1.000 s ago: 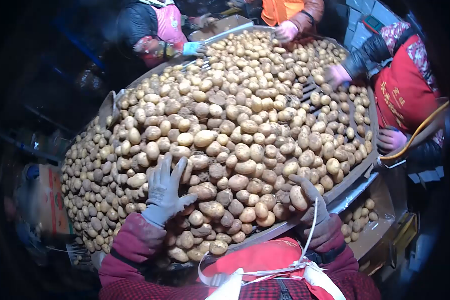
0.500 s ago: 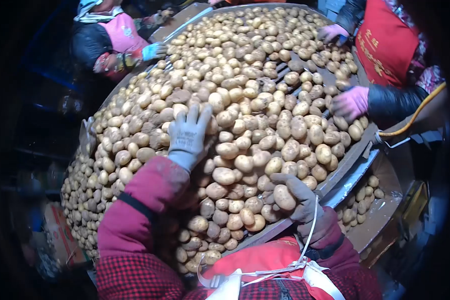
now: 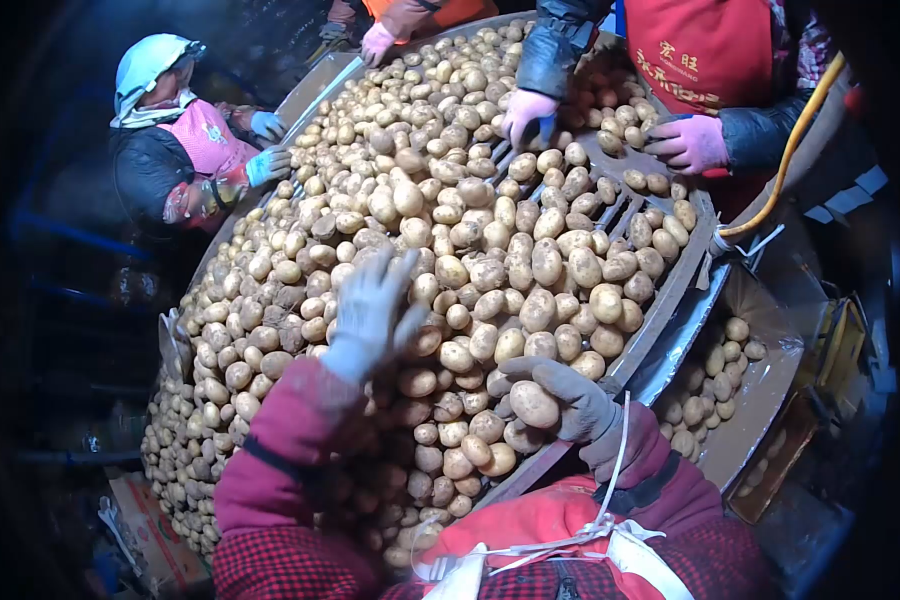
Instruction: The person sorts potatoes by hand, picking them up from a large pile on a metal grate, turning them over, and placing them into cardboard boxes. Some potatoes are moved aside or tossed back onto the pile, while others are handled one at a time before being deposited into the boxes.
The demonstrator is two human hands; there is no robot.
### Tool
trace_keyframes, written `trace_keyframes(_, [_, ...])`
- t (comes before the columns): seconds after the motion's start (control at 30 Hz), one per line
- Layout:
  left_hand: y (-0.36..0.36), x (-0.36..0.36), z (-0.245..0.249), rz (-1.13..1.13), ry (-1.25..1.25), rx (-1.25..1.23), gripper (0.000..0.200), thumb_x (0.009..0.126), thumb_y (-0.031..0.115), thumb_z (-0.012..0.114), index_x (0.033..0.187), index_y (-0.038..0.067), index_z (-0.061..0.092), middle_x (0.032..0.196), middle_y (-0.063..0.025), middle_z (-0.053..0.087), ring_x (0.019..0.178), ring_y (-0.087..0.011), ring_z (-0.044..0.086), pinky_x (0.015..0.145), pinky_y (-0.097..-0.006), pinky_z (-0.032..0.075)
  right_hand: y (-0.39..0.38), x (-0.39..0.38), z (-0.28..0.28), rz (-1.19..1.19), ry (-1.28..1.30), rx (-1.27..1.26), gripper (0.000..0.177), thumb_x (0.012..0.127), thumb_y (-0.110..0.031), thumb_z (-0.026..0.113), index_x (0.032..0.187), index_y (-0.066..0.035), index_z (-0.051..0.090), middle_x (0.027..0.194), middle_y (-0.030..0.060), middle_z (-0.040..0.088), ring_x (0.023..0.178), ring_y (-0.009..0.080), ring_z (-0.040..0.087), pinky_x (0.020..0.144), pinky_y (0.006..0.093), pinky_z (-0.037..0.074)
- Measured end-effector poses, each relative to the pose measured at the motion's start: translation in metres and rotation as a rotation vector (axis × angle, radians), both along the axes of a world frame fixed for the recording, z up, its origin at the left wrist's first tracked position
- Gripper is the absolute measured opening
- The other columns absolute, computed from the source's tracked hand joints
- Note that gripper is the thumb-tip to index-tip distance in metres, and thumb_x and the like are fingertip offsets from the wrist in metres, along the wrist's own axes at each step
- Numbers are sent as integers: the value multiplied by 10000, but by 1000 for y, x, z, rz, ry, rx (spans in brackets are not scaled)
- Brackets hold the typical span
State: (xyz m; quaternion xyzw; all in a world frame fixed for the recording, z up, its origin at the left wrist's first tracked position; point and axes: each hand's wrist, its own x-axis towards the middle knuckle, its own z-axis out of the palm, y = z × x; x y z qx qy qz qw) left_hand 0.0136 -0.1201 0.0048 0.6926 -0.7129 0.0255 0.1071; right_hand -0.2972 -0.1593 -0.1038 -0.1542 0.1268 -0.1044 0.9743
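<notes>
My left hand (image 3: 368, 310), in a grey glove, hovers over the middle of a large potato heap (image 3: 270, 300), slightly blurred, its fingers spread and nothing seen in them. Near the table's right edge (image 3: 660, 330), my right hand (image 3: 575, 400), in a darker grey glove, has its fingers round a potato (image 3: 534, 405). That potato faces me, above the others at the lower part of the heap. Slats (image 3: 620, 215) of the table show between potatoes at the upper right.
A co-worker in a red apron (image 3: 710, 60) has two gloved hands at the heap's upper right. Another in a pink apron (image 3: 210, 140) stands at the left, a third at the top. A carton (image 3: 760, 390) of potatoes sits right of the table. A yellow hose (image 3: 795, 140) hangs nearby.
My view has shifted. My left hand has lifted off the potatoes. My right hand still holds its potato. The red-aproned co-worker's hands have moved over the heap.
</notes>
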Motion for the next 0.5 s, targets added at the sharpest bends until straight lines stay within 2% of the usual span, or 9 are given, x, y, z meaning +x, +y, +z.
trace_keyframes(0.03, [19,-9,3,-59,-52,28,687,893,292,746,1491,48,513,1457,-264,508,1323,-467,511,1105,-530,426,0,-1,1,3,-1,-44,646,1089,-430,528,1565,-22,374,1411,178,566,1160,286,678,826,388,615])
trace_keyframes(0.07, [35,-22,10,-129,-58,71,701,864,327,771,1482,95,534,1486,-245,487,1342,-465,493,1114,-557,408,1,-2,3,12,2,-43,646,1089,-430,528,1565,-22,374,1411,178,566,1160,286,678,826,388,615])
trace_keyframes(0.1, [51,-34,11,-191,-62,136,682,844,388,788,1463,205,568,1522,-215,465,1388,-464,455,1121,-614,377,0,-2,4,16,12,-75,656,1084,-462,518,1551,-16,400,1411,170,570,1182,285,665,874,395,607])
trace_keyframes(0.17, [78,-48,-7,-299,-134,240,697,814,453,804,1454,309,571,1546,-183,453,1429,-457,416,1124,-660,346,-1,-2,7,28,25,-109,670,1079,-494,507,1537,-11,427,1411,162,575,1204,284,653,922,402,598])
trace_keyframes(0.3, [57,-35,-18,-359,-155,276,770,767,508,814,1467,330,547,1557,-167,447,1448,-442,395,1129,-664,334,-2,0,5,25,9,-95,681,1076,-504,510,1532,-4,428,1406,160,577,1221,282,650,931,405,597])
trace_keyframes(0.37, [35,-30,-10,-424,-84,329,730,797,479,791,1464,307,551,1543,-161,467,1426,-427,425,1122,-657,345,-1,-1,4,29,5,-86,686,1074,-507,514,1529,-2,429,1405,157,578,1222,278,651,932,406,598])
trace_keyframes(0.47, [4,-19,-35,-423,-184,149,618,875,374,736,1453,236,564,1474,-127,536,1358,-381,500,1120,-612,371,-1,-1,8,14,41,-20,683,1083,-457,530,1571,-11,354,1405,155,577,1167,300,680,822,367,609])
trace_keyframes(0.5, [-3,-21,-37,-369,-104,132,607,878,361,729,1448,222,571,1446,-120,555,1348,-366,507,1124,-600,366,0,-3,6,4,38,-23,683,1083,-457,530,1571,-11,354,1405,155,577,1167,300,680,822,367,609])
